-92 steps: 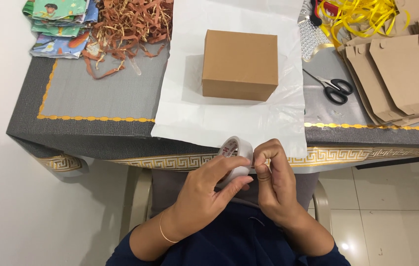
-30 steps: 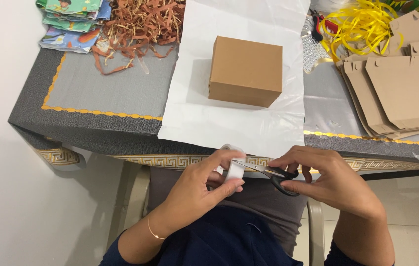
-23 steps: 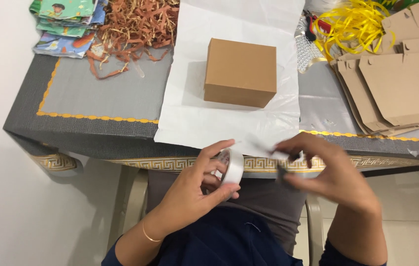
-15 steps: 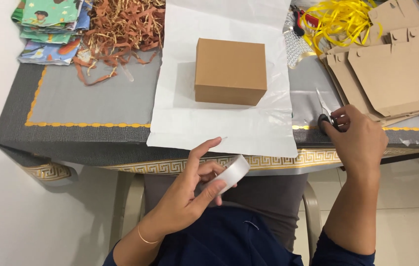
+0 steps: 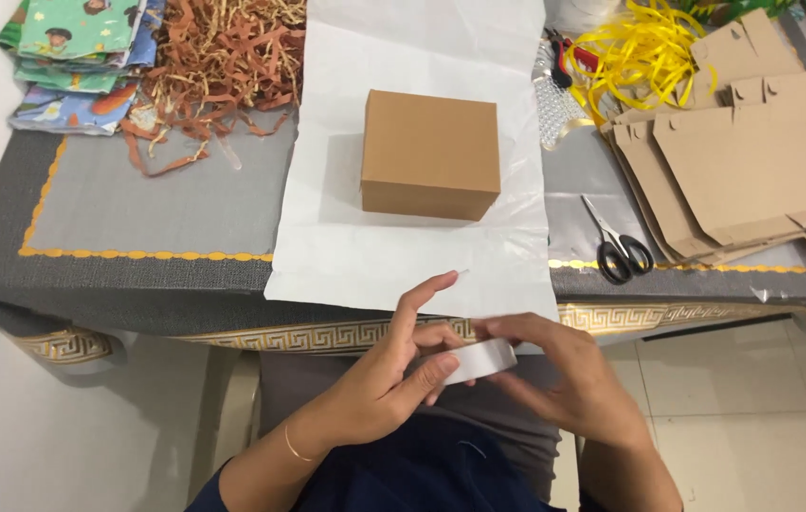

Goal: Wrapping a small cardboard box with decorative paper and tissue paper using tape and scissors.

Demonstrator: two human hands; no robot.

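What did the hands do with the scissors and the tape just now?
The right hand put the scissors down on the table beside the flat cardboard pieces, then came back to the tape roll. The left hand kept holding the roll. The brown box stayed on the white paper.

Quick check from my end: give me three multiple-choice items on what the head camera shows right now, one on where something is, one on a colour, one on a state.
1. Where do the scissors lie?
A. on the table right of the white paper
B. on top of the box
C. in the right hand

2. What colour is the ribbon at the back of the table?
A. blue
B. yellow
C. white

3. How is the brown box?
A. open, flaps up
B. crushed flat
C. closed, on the white paper

Answers: 1 A, they rest on the table beside the paper's right edge; 2 B, the loops are bright yellow; 3 C, its top is shut.
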